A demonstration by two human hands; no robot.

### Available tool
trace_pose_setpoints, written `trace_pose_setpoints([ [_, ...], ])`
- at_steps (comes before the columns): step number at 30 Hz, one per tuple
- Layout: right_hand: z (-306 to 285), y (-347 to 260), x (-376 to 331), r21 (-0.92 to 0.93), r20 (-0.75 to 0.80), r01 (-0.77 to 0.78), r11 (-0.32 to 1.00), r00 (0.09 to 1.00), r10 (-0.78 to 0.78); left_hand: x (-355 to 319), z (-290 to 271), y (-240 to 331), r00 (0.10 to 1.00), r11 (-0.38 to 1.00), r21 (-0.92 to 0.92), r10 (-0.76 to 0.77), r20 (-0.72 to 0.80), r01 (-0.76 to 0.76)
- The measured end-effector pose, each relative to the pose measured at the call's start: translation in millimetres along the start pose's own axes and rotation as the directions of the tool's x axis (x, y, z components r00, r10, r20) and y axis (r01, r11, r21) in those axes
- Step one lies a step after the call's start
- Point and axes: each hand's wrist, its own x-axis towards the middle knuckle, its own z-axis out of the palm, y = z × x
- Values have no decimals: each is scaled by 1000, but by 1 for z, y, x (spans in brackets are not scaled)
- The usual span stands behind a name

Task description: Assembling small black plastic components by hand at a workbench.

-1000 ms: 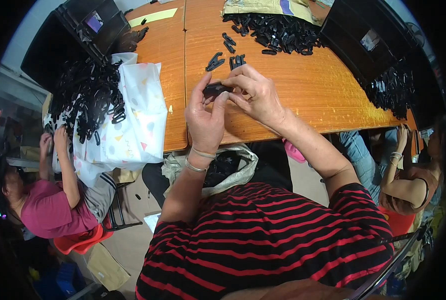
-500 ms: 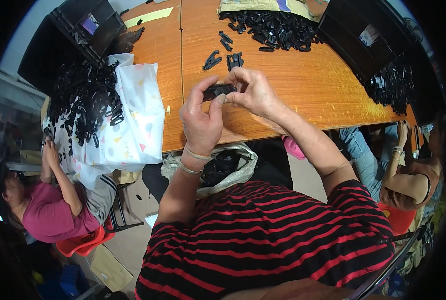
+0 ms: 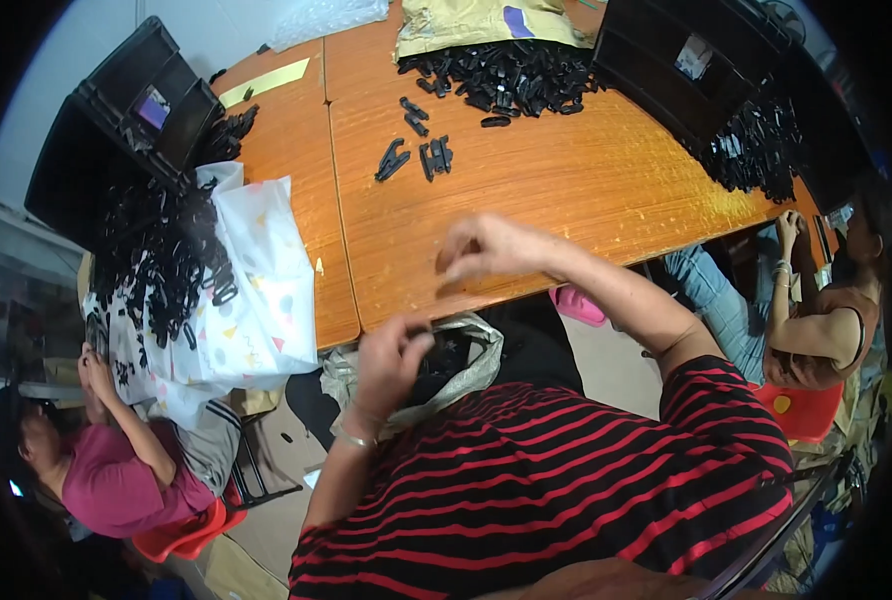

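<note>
Far left: black crate (image 3: 126, 110), then a white printed plastic sheet (image 3: 256, 290) heaped with black plastic clips (image 3: 161, 265), draped over the wooden counter (image 3: 586, 190). Left hand (image 3: 391, 360) curled, fingertips dipping into a translucent bag (image 3: 466, 365) of dark parts hanging below the near edge. Right hand (image 3: 491, 250) over the counter, fingers loosely bunched; pinching anything, cannot tell. Further right, far: small clips (image 3: 421, 155), larger black pile (image 3: 506, 75).
</note>
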Motion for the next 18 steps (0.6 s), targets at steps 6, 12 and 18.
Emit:
trace_pose_setpoints([
  [6, -82, 65, 28, -516, -590, -389, 763, 807, 13, -30, 19, -15, 993, 946, 311, 69, 94, -95],
  [12, -130, 112, 59, -708, -619, -494, 505, 778, -106, 87, 9, -2, 953, 930, 309, 257, -161, -198],
  [18, -132, 118, 55, -714, -553, -448, 538, 832, -41, 207, 39, -35, 963, 923, 382, 61, -262, 46],
])
